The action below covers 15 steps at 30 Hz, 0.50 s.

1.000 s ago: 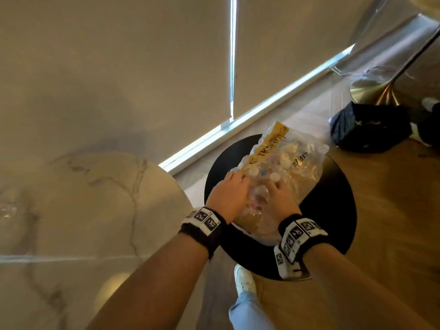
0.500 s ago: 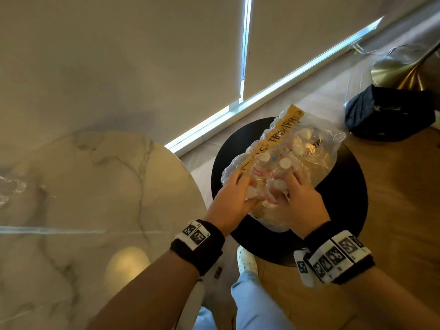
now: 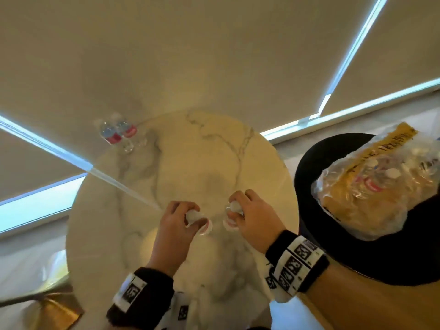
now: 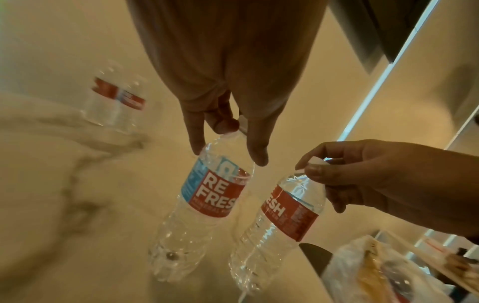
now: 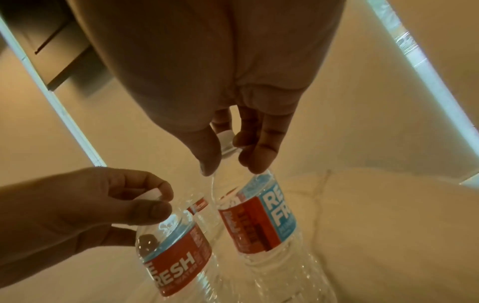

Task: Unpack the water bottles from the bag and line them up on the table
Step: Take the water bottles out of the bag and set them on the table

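Note:
My left hand pinches the white cap and neck of a clear water bottle with a red and blue label. Beside it, my right hand grips the neck of a second bottle the same way. Both bottles hang side by side, slightly tilted, over the middle of the round marble table; whether their bases touch it I cannot tell. Two more bottles stand together at the table's far left edge. The clear plastic bag, with several bottles inside, lies on a black round stool to the right.
Drawn beige blinds hang close behind the table, with bright strips of window under them. A gold lamp base sits low at the left. The wooden floor shows at the lower right.
Both hands have left the bag on the stool, each with a bottle, and swung left over the marble table. The view turned left with them.

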### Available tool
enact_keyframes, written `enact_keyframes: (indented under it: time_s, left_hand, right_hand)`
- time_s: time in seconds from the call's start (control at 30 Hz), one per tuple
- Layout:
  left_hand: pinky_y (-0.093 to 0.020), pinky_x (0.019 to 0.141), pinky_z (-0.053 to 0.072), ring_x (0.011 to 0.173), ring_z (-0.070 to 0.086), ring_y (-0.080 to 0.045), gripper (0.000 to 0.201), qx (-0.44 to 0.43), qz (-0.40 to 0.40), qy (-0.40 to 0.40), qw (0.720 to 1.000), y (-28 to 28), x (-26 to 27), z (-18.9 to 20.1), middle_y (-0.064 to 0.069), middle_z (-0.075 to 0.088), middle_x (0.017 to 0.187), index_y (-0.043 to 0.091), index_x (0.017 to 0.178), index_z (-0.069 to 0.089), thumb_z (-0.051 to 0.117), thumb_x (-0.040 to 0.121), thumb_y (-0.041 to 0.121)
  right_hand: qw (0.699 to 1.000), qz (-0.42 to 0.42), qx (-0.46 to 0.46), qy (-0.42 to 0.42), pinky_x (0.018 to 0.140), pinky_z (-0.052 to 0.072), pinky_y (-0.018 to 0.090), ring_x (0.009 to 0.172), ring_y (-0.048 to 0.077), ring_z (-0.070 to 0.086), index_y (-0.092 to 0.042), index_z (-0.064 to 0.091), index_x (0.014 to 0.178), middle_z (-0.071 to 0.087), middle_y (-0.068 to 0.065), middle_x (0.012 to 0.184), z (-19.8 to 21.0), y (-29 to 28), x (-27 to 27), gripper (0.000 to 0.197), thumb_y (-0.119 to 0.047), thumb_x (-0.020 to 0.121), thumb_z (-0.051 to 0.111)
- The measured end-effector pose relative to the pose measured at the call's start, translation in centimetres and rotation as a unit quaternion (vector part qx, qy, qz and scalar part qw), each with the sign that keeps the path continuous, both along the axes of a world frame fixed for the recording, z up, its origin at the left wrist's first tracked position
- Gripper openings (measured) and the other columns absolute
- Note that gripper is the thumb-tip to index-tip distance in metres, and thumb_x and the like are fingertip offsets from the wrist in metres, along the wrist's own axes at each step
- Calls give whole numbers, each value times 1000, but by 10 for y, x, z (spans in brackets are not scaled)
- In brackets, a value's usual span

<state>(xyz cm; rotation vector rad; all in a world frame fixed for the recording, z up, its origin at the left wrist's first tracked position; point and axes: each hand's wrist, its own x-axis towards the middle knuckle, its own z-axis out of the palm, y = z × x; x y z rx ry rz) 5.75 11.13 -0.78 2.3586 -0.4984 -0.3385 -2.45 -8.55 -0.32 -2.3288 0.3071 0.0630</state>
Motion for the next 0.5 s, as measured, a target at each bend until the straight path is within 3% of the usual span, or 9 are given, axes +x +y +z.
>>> enact_keyframes:
  time_s: [0.17,0.27,0.33,0.5]
  left_hand:
    - [-9,73,40,85,57,-6,29,17,15,11,1000,50,26,-13,6,55,106,18,104,68,83,79,21]
    - [-14,75,43,85,57,-2,32,1,11,13,1000,61,31,-22,8,53,106,19,104,66,84,78,23]
    - [-20,77,47,88,57,-6,33,6,-2,9,1000,69,32,-25,9,53,105,21,104,65,84,77,26]
    - [-34,90,49,110,42,-14,49,100,-54,-23,993,83,27,-5,12,53,112,34,114,65,86,70,42]
  right_hand:
    - [998,39,-25,40,65,37,31,78,25,54,-23,52,113,52,2,104,-15,71,47,24,-33,91,53]
    - [997,51,-36,54,67,34,29,84,25,56,-24,52,114,52,3,104,-20,90,57,25,-34,91,54]
    - [995,56,-51,59,69,35,28,89,25,56,-26,51,115,52,2,105,-19,95,60,27,-36,90,55]
    - [992,73,-46,89,74,43,31,96,26,55,-31,45,127,50,2,112,-15,87,55,48,-37,84,65]
